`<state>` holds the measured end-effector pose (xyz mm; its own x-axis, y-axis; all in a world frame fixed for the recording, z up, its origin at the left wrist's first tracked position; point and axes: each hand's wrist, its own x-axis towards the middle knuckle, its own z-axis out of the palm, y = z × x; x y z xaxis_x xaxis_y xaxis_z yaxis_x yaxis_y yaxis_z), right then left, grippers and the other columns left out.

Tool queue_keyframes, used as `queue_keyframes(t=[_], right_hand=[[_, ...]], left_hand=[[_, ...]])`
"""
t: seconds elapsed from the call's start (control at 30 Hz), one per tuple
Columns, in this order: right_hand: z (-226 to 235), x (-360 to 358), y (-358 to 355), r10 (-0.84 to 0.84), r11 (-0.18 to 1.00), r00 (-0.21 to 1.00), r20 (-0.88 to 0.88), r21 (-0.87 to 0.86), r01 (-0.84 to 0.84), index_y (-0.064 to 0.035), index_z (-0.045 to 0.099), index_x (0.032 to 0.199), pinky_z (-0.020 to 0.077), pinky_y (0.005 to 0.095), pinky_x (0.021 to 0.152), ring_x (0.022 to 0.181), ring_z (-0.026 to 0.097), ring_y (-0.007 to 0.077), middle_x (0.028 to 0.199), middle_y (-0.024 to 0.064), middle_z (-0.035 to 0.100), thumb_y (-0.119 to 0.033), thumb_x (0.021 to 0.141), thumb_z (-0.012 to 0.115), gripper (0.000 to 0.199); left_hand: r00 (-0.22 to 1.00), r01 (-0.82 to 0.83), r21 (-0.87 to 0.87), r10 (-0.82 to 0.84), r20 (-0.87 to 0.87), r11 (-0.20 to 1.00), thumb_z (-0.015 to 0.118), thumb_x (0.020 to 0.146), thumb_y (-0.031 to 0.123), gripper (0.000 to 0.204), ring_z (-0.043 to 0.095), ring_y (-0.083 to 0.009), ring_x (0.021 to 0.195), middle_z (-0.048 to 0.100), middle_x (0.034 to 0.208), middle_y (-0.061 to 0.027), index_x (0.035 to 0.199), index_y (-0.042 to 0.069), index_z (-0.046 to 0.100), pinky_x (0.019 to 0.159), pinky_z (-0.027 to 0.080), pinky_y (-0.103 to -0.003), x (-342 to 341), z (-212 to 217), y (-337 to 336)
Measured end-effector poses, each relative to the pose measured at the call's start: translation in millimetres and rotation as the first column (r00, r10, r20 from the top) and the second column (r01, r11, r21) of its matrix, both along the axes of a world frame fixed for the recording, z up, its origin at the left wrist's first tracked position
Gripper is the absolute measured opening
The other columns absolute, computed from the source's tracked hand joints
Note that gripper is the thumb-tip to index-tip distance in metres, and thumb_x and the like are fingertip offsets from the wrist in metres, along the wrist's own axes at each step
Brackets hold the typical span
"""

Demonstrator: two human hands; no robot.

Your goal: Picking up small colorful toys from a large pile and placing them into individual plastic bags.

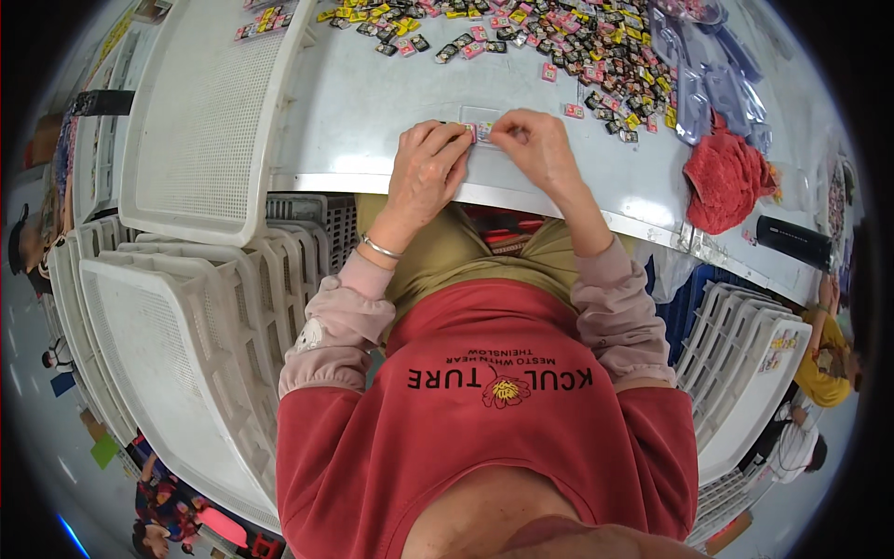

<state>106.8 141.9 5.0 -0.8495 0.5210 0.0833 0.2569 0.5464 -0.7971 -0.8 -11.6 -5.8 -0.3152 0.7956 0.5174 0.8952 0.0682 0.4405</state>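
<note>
Red sweatshirt fills the foreground. Beyond it, left hand [426, 168] and right hand [531, 146] pinch 2 small pink tiles [477, 131] together between fingertips on the table [372, 112]; square edges best aligned slowly. Loose tiles [559, 47] lie beyond the fingertips.

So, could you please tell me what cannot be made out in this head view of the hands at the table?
- Small pieces at the fingertips: too small to identify; the left hand and right hand partly cover them.
- Scattered small colourful items: too small to tell apart.
- Clear plastic trays: contents unclear through glare and fisheye bending.
- Stacked white trays: cut off toward the dark rim.
</note>
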Motion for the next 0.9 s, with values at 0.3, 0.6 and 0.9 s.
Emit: queue_keyframes(t=[0.3,0.6,0.9], right_hand=[[-8,-13,1,0.191,0.935,0.982,-0.005,0.307,-0.180,-0.0075,0.066,0.083,0.0504,0.0403,0.067,0.077,0.062,0.0318,0.082,0.0105,0.063,-0.009,0.074,0.064,0.010],[7,16,9,-0.082,0.983,0.961,-0.264,-0.183,0.034,-0.0047,0.065,0.089,0.0515,0.0373,0.071,0.079,0.063,0.0271,0.097,0.0106,0.062,-0.014,0.076,0.069,0.017],[-14,66,81,-0.465,0.699,0.871,-0.161,0.537,0.472,-0.0165,0.055,0.123,0.0260,0.0536,0.103,0.130,0.030,0.0391,0.140,0.0186,0.034,-0.022,0.071,0.077,0.057]], left_hand=[[1.000,-0.016,0.027,0.016,0.001,1.000,0.070,0.071,0.006,0.026,0.054,-0.0285,0.094,0.062,0.102,-0.0078,0.097,0.002,0.065,0.083,0.041,-0.039,4,-2,0],[0.999,-0.035,-0.081,0.037,0.020,0.996,0.073,0.071,0.016,0.040,0.051,-0.0260,0.098,0.059,0.110,-0.0064,0.107,0.005,0.060,0.085,0.038,-0.039,11,23,3],[0.991,0.096,-0.113,-0.106,-0.079,0.989,0.071,0.071,0.009,0.040,0.051,-0.0278,0.101,0.059,0.117,-0.0050,0.111,0.007,0.062,0.085,0.039,-0.038,12,12,13]])
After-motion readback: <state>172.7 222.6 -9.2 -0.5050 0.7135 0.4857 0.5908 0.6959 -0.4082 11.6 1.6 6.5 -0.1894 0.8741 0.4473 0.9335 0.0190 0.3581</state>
